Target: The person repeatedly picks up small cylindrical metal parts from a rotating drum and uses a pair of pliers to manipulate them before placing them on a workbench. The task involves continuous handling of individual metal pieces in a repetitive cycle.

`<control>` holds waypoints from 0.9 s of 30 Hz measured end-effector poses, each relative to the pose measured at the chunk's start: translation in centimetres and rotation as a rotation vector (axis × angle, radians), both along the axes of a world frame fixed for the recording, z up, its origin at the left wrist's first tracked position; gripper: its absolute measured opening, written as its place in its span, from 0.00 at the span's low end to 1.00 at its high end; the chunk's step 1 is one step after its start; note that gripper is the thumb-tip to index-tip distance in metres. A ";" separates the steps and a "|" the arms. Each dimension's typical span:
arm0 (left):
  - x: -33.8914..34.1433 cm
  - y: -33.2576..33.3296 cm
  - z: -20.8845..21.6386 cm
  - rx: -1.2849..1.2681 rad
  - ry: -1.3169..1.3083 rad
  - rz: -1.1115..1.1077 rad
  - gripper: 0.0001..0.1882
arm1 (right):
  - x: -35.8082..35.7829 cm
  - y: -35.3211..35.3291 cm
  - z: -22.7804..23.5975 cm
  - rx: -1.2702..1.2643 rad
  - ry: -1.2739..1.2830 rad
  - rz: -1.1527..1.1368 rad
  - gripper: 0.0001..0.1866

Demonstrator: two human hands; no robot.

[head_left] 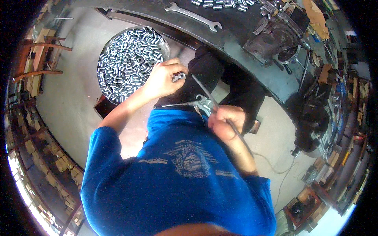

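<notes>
My left hand (162, 80) is closed around a small shiny metal sleeve (179, 76), its hollow end facing right. My right hand (228, 120) grips a silver air blow gun (204, 104) whose thin nozzle points left, below my left hand and apart from the sleeve. A grey tapered rod (202, 87), perhaps a file, slants up and left out of the same hand. Beside my left hand stands a round tub (167, 50) heaped with small metal sleeves (128, 65). My right palm and the lower grip are hidden.
A dark workbench (236, 37) crosses the far side, with an open-end wrench (193, 16), several loose sleeves (224, 4) and a greasy machine fixture (271, 39) on it. A thin cable (271, 168) lies on the floor at right. Loaded shelves (51, 165) line the left.
</notes>
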State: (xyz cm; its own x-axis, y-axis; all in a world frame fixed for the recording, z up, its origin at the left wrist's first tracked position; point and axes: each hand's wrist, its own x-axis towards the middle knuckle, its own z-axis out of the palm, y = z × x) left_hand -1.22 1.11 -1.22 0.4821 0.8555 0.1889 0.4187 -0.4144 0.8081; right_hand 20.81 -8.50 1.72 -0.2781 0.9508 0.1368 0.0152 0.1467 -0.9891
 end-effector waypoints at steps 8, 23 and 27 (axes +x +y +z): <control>-0.3 -0.1 -0.9 0.165 0.106 -0.030 0.13 | -1.3 0.2 0.9 0.019 0.003 0.098 0.13; -1.3 0.9 -2.0 0.005 0.090 0.126 0.09 | -0.9 1.3 1.3 0.128 -0.087 0.088 0.12; -1.4 1.9 -1.2 -0.002 -0.039 0.132 0.04 | -0.6 0.7 2.2 0.135 -0.044 0.116 0.12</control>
State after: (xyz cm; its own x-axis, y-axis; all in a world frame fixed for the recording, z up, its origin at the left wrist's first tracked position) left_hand -2.59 2.96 -2.43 0.3576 0.9113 0.2040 0.4378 -0.3565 0.8254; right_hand 20.23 -7.76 3.96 -0.3935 0.8857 0.2463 0.0332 0.2814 -0.9590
